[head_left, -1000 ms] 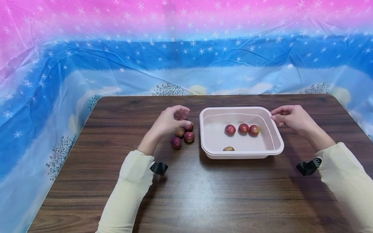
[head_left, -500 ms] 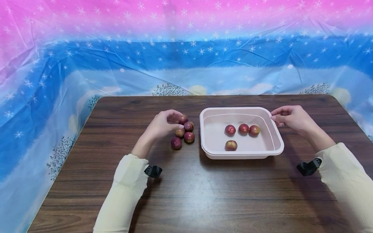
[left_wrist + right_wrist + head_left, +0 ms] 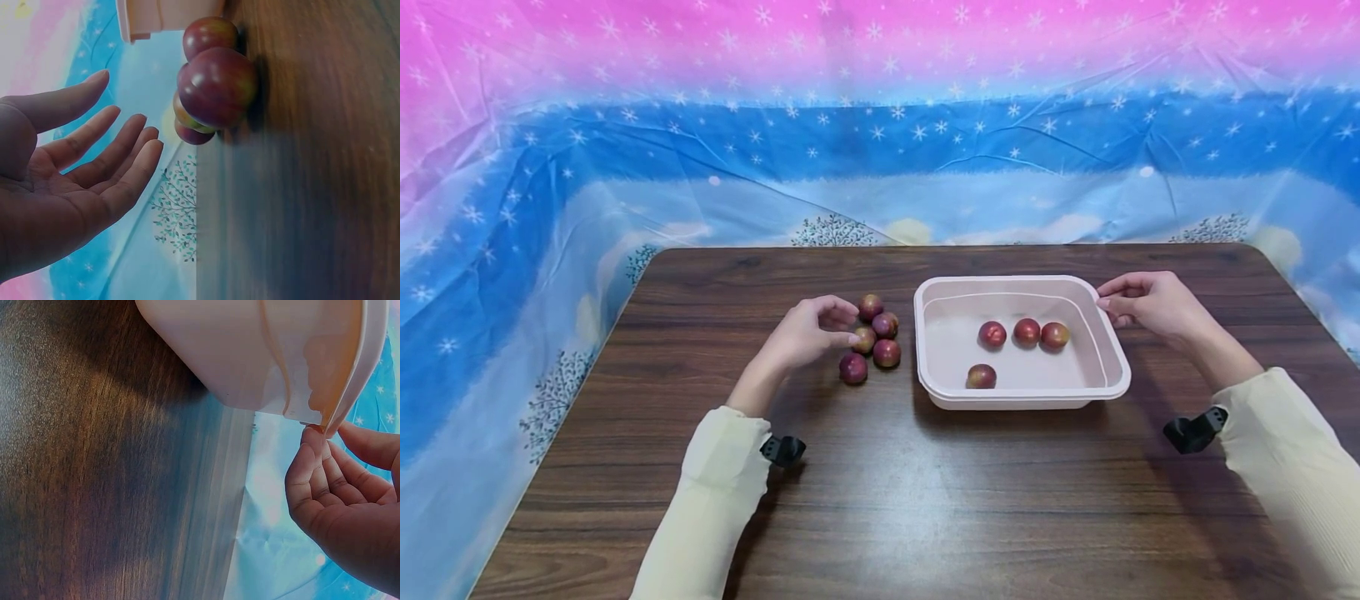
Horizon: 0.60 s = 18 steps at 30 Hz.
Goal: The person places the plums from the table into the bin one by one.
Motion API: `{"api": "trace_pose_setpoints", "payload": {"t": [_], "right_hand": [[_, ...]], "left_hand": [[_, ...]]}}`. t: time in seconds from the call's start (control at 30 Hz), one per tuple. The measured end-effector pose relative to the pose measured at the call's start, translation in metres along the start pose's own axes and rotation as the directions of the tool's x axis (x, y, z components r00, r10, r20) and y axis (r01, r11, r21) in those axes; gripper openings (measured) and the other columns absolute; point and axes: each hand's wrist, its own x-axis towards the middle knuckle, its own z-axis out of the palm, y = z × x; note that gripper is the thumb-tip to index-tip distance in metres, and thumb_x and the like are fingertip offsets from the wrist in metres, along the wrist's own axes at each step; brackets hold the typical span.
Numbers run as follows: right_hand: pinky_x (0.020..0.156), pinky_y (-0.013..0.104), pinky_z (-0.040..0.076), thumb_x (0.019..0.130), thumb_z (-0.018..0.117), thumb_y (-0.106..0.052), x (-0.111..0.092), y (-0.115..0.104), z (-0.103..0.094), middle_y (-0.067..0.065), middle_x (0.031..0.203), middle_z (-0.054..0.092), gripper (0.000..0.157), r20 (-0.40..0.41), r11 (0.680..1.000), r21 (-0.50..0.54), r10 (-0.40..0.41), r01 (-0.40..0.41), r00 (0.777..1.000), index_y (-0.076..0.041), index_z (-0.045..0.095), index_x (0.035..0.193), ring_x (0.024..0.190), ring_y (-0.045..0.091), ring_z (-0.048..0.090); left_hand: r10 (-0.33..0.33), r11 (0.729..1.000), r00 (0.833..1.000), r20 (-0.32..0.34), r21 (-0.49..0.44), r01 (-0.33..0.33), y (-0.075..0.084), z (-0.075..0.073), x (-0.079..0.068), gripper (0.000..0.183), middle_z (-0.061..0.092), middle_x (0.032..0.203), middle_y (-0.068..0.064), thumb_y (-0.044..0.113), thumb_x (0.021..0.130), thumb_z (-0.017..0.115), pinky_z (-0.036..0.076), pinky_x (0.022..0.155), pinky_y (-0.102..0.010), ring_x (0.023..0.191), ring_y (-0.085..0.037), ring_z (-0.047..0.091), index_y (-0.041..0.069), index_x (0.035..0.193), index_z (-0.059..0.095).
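My left hand (image 3: 805,333) hovers beside a cluster of several reddish plums (image 3: 887,353) on the table. In the left wrist view its fingers (image 3: 128,159) are spread and relaxed, holding nothing, a short gap from the nearest plum (image 3: 219,87). My right hand (image 3: 1161,308) pinches the right rim of a pale pink plastic tub (image 3: 1022,393). The right wrist view has thumb and fingers meeting on the rim of that tub (image 3: 206,350). Inside the tub, three plums (image 3: 1027,332) lie in a row toward the back, while another plum (image 3: 981,377) sits at the front.
The dark wood-grain table (image 3: 925,517) ends at a rounded far edge. Behind it hangs a pink and blue snowflake cloth (image 3: 880,133). Black wrist mounts (image 3: 784,451) stick out below both sleeves.
My left hand has drawn back to the left and toward me, away from the tub, uncovering the plum cluster. The front plum in the tub has rolled. My right hand stays put.
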Motion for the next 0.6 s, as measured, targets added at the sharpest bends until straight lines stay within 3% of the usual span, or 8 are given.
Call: {"api": "trace_pose_setpoints", "payload": {"t": [0.23, 0.6], "right_hand": [[0.060, 0.027, 0.051, 0.091, 0.057, -0.014, 0.001, 0.000, 0.001, -0.002, 0.079, 0.063, 0.037, -0.010, 1.000, 0.011, 0.013, -0.013, 1.000, 0.013, 0.050, 0.115, 0.064, 0.010, 0.057], [0.059, 0.024, 0.050, 0.091, 0.056, -0.009, 0.001, -0.001, 0.001, -0.005, 0.078, 0.063, 0.036, -0.001, 0.999, 0.033, 0.016, -0.016, 1.000, 0.015, 0.049, 0.116, 0.064, 0.008, 0.057]], "left_hand": [[0.015, 1.000, 1.000, 0.027, 0.020, -0.016, -0.010, 0.000, -0.001, 0.033, 0.060, 0.108, -0.017, 0.006, 0.083, 0.066, 0.041, 0.087, -0.039, 0.102, -0.027, 0.055, -0.004, 0.113, 0.056], [-0.042, 0.999, 0.995, 0.087, 0.001, 0.042, -0.017, 0.002, -0.005, 0.032, 0.058, 0.110, -0.016, 0.006, 0.083, 0.067, 0.048, 0.079, -0.036, 0.099, -0.026, 0.056, 0.000, 0.113, 0.056]]}}
